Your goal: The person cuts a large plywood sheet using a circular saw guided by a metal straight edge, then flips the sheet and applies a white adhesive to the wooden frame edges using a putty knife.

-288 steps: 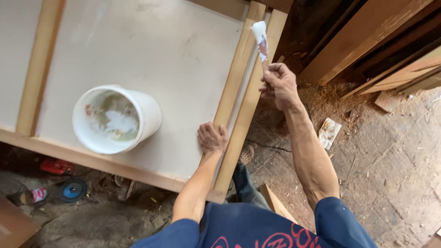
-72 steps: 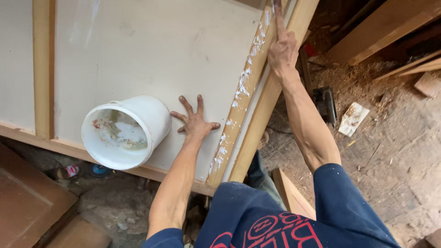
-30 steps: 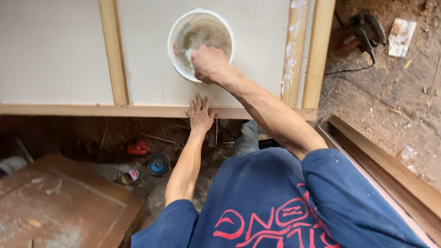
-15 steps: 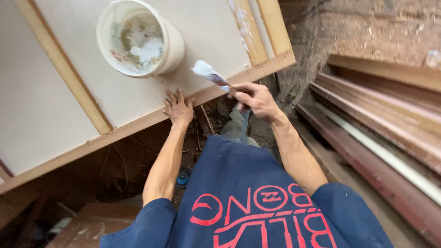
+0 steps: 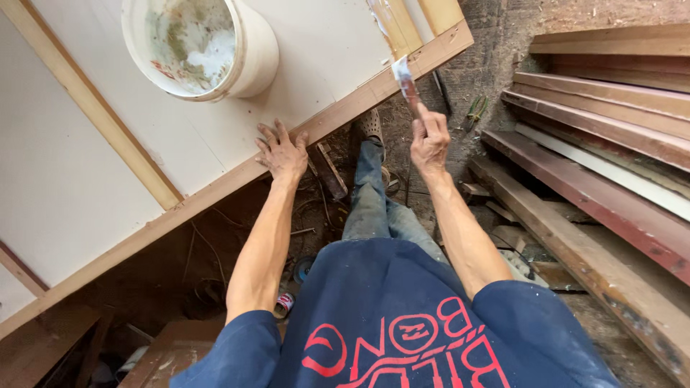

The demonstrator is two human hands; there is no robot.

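My right hand (image 5: 430, 140) pinches a brush (image 5: 404, 80) in closed fingers, top middle of the frame, just off the board (image 5: 302, 57). My left hand (image 5: 282, 152) lies flat, fingers spread, on the wood edge (image 5: 215, 188). I'd keep that hand pressing and wipe slowly along the edge. The bucket (image 5: 201, 44) sits top left.

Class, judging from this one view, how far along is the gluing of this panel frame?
Done: white paste shows on the strip. In hand: the right hand holds a loaded knife; the left hand rests on the panel edge. Left: the near rail looks bare.
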